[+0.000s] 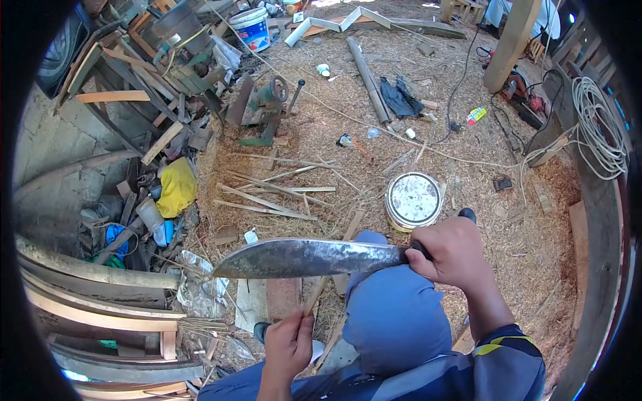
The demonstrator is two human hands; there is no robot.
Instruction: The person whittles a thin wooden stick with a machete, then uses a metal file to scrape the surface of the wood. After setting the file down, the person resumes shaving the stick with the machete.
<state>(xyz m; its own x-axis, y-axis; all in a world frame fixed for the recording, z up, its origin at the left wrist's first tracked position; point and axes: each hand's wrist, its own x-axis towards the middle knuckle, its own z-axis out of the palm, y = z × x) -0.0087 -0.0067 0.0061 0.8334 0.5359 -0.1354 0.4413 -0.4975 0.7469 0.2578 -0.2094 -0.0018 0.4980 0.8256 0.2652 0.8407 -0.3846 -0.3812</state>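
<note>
A large machete (307, 258) lies level across the view, its broad dark blade pointing left above the knee. My right hand (449, 252) is wrapped round its dark handle, at the right end of the blade. Lower down, my left hand (289, 344) grips a thin wooden strip (315, 294) that slants up and to the right and passes behind the blade. The machete and my left hand are apart. Below the blade are a pale board (251, 302) and a brown wooden block (284, 298) on the ground.
Thin wooden strips (267, 194) lie scattered on the shavings ahead. A lidded bucket (414, 200) stands beyond my right hand. Curved timbers (100, 273) fill the lower left, and a cable coil (598, 127) hangs at right. Part of another person (545, 20) shows top right.
</note>
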